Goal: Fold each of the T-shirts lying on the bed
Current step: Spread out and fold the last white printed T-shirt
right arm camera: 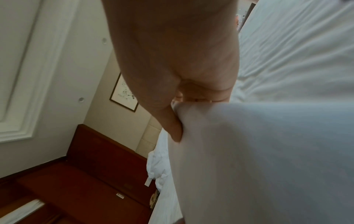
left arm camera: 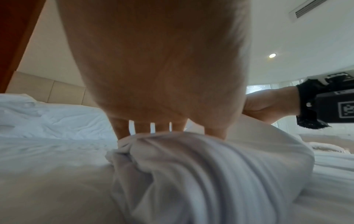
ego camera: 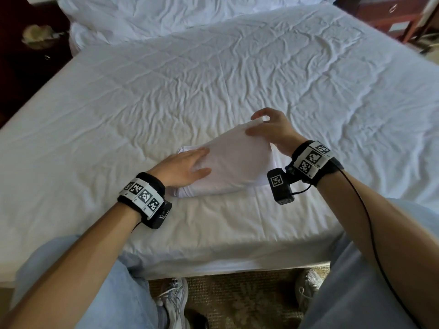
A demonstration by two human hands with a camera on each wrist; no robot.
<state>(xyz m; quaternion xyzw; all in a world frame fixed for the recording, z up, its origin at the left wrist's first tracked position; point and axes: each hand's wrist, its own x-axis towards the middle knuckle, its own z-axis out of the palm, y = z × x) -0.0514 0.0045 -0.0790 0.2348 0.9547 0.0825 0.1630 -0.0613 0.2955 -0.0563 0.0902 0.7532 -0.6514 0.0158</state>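
Observation:
A white T-shirt (ego camera: 234, 162), partly folded into a small bundle, lies near the front edge of the bed (ego camera: 213, 74). My left hand (ego camera: 187, 166) lies flat with straight fingers pressing the shirt's left part down; the left wrist view shows the fingers (left arm camera: 122, 128) on bunched cloth (left arm camera: 191, 174). My right hand (ego camera: 268, 129) pinches the shirt's far right corner between thumb and fingers and holds that flap lifted above the bundle. In the right wrist view the thumb (right arm camera: 170, 122) presses on the raised cloth (right arm camera: 258, 159).
The bed is covered by a wrinkled white sheet, with pillows (ego camera: 178, 13) at the head. Dark wooden furniture (ego camera: 28, 51) stands at the left, a red-brown desk (ego camera: 384, 13) at the far right. My knees and shoes (ego camera: 173, 302) are at the bed's front edge, on patterned carpet.

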